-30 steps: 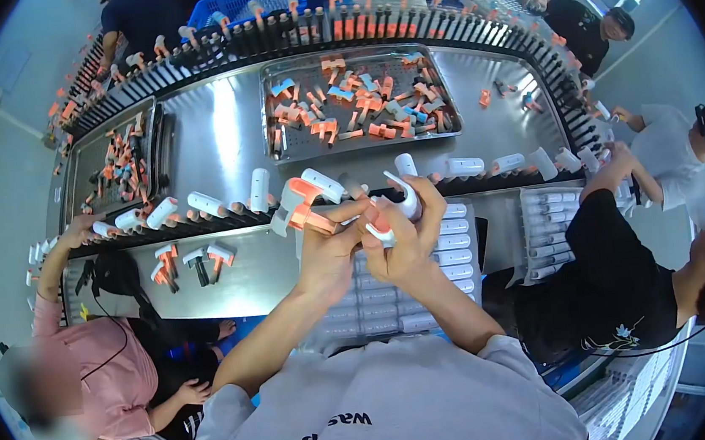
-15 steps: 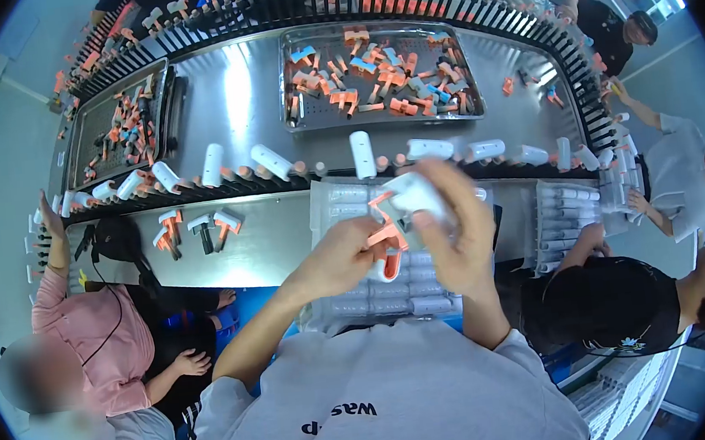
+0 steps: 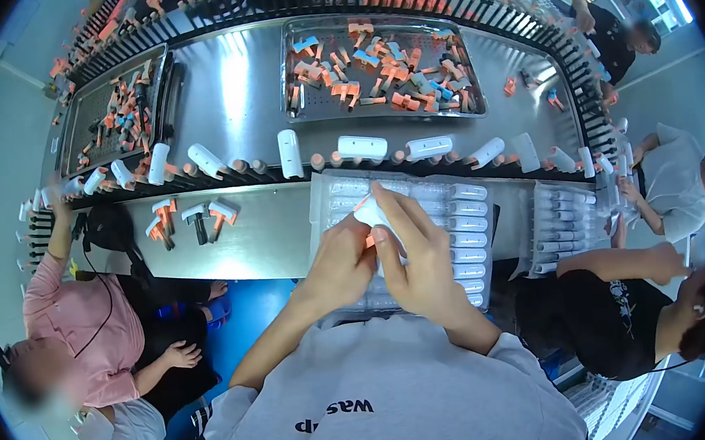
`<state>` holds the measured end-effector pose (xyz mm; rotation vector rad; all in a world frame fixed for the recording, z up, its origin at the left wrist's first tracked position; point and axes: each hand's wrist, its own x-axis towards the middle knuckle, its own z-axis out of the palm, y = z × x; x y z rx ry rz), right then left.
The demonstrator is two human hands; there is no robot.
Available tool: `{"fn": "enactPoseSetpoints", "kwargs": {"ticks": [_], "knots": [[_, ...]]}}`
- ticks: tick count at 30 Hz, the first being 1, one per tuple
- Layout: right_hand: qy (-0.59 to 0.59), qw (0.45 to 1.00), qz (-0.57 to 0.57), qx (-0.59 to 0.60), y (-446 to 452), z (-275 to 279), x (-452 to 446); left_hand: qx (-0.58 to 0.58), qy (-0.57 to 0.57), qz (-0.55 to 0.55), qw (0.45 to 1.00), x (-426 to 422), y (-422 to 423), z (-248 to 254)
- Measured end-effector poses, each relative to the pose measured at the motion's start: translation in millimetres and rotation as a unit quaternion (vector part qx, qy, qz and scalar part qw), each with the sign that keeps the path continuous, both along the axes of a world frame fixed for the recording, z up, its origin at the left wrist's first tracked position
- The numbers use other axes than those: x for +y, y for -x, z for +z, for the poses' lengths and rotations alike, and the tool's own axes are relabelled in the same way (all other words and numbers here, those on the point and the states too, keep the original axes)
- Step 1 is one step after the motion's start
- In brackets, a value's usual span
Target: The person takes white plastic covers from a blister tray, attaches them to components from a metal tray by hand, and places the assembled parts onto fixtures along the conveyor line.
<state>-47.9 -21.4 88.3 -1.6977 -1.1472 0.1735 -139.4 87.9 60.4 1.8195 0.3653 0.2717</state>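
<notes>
Between my two hands is a white curved plastic cover (image 3: 371, 212), mostly hidden by the fingers. My left hand (image 3: 341, 259) is closed round an orange plastic holder (image 3: 370, 240), of which only small bits show. My right hand (image 3: 415, 256) presses its fingers over the white cover from the right side. Both hands are over a clear plastic tray (image 3: 315, 211) filled with rows of similar white covers (image 3: 467, 224). Whether the cover is fitted onto the orange holder cannot be made out.
Beyond the tray runs a conveyor of black posts, several topped with white covers (image 3: 289, 153). Behind it a metal tray (image 3: 289, 123) contains jumbled orange, blue and black holders. Three holders (image 3: 197, 220) lie left on the steel bench. Co-workers sit on both sides.
The right hand has come down and inward against the left, covering the white cover and orange holder. Covers on the conveyor have shifted left.
</notes>
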Motion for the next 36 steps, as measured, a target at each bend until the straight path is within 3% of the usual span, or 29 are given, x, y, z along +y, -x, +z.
{"fn": "enactPoseSetpoints", "kwargs": {"ticks": [2, 5, 7, 9, 11, 15, 16, 18, 19, 20, 22, 23, 24, 26, 30, 32, 33, 34, 36], "knots": [[0.029, 0.998, -0.017, -0.062, 4, -4, 5, 0.001, -0.024, 0.026, 0.999, 0, 5, -6], [0.023, 0.999, -0.003, -0.042, 15, -16, 10, 0.042, -0.037, 0.019, 0.998, 2, 22, -18], [0.022, 0.999, 0.015, -0.037, 25, -21, 16, 0.033, 0.007, -0.009, 0.999, 4, 33, -23], [0.026, 0.997, 0.065, -0.035, 33, -28, 22, 0.012, 0.013, 0.038, 0.999, 2, 47, -39], [0.065, 0.991, 0.116, -0.018, 36, -39, 34, 0.07, 0.133, 0.102, 0.983, 5, 64, -55], [0.074, 0.987, 0.145, -0.013, 57, -27, 48, -0.025, 0.219, 0.16, 0.962, 31, 126, -138], [0.04, 0.982, 0.183, -0.024, 58, -32, 47, -0.028, 0.203, 0.319, 0.925, 27, 123, -130], [0.066, 0.963, 0.254, -0.062, 62, -17, 49, -0.01, 0.284, 0.331, 0.9, 71, 182, -258], [0.047, 0.959, 0.273, -0.058, 66, -16, 53, 0.013, 0.158, 0.304, 0.939, 85, 183, -248], [0.049, 0.963, 0.257, -0.06, 68, -16, 54, -0.037, 0.181, 0.309, 0.933, 113, 196, -298], [0.069, 0.947, 0.279, -0.144, 78, -17, 56, 0.013, 0.186, 0.345, 0.92, 138, 190, -309], [0.07, 0.946, 0.28, -0.148, 85, -22, 55, 0.057, 0.189, 0.396, 0.897, 150, 189, -318], [0.069, 0.945, 0.29, -0.137, 89, -26, 52, -0.01, 0.29, 0.357, 0.888, 162, 192, -330], [0.112, 0.939, 0.309, -0.106, 96, -36, 40, 0.038, 0.281, 0.385, 0.878, 166, 196, -338], [0.174, 0.932, 0.317, -0.025, 106, -63, 8, 0.068, 0.242, 0.44, 0.862, 155, 191, -319], [0.205, 0.923, 0.326, -0.01, 106, -72, -7, 0.055, 0.122, 0.428, 0.894, 145, 189, -301], [0.235, 0.914, 0.33, 0.006, 105, -76, -11, 0.102, 0.063, 0.435, 0.893, 141, 188, -292], [0.236, 0.915, 0.327, 0.007, 103, -80, -14, 0.103, 0.063, 0.432, 0.894, 142, 185, -283], [0.241, 0.918, 0.313, -0.01, 100, -86, -18, 0.215, -0.168, 0.368, 0.889, 143, 183, -278]]}}
